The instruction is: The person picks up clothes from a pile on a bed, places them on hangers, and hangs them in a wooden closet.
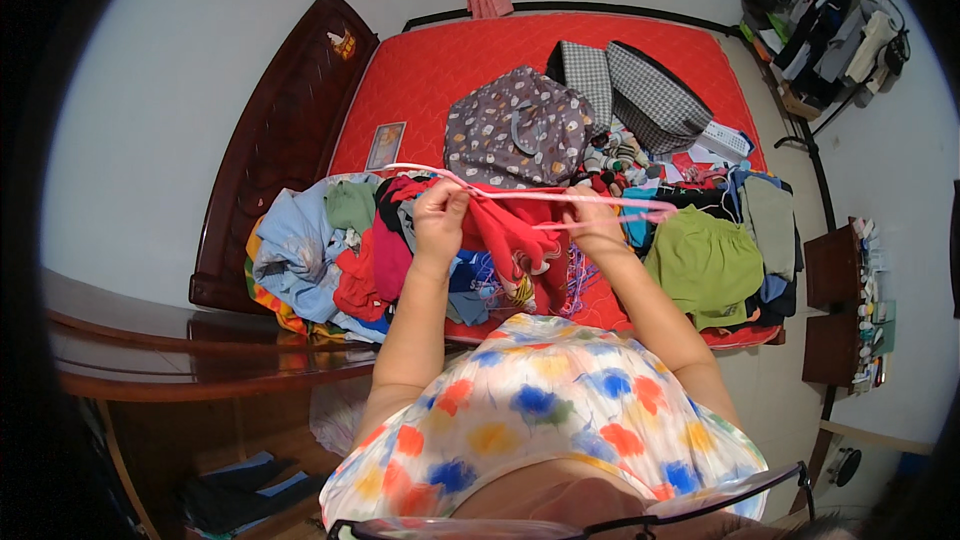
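A pink clothes hanger stretches across in front of me, above the bed. My left hand pinches it near the hook end, together with the edge of a red garment. That garment droops between my two hands and shows a patterned patch low down. My right hand is closed on the garment's other side, with the hanger's arm passing across it; its fingertips are partly hidden. Below the garment, several thin purple and pink hangers lie on the bed.
Heaped clothes lie on the left, and green shorts top a pile on the right. Behind stand a patterned grey bag and a houndstooth storage box on the red mattress. A dark wooden headboard rises at left.
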`<state>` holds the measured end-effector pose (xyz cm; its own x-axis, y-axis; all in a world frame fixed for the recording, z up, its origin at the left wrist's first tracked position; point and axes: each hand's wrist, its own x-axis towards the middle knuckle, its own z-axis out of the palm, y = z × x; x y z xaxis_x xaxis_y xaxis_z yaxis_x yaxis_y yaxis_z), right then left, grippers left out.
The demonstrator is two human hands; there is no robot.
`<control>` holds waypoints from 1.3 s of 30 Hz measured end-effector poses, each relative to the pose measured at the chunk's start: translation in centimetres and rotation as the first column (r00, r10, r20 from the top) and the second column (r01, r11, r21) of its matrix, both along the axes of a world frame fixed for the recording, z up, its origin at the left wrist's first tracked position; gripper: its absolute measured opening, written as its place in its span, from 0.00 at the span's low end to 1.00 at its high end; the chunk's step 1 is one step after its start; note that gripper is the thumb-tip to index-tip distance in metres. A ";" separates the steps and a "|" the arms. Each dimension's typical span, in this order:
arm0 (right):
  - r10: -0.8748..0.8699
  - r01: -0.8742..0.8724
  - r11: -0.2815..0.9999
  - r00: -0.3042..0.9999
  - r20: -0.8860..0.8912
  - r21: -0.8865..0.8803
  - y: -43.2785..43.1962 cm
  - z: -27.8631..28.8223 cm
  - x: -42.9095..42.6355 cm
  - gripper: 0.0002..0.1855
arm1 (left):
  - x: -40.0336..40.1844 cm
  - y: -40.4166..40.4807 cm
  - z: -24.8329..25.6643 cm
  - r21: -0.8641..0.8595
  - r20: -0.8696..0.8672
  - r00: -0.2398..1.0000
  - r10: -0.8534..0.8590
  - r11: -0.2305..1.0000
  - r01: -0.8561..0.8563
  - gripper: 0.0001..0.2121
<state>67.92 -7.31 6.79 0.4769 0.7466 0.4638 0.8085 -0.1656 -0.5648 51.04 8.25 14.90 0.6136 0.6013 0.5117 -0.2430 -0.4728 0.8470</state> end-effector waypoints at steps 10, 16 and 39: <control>0.203 -0.153 0.977 0.891 -0.407 0.151 -4.5 1.1 2.4 0.18 | -0.3 2.7 0.3 -0.003 -0.043 0.994 0.104 0.995 -0.104 0.14; 0.233 -0.245 0.966 0.675 -0.700 0.085 -6.0 2.4 3.3 0.22 | 0.1 3.3 -0.1 0.076 -0.087 0.987 0.138 0.988 -0.132 0.14; 0.433 -0.383 0.892 0.577 -0.692 0.239 -5.5 7.3 2.0 0.20 | -0.5 3.6 -0.9 0.317 -0.083 0.934 0.348 0.898 -0.307 0.11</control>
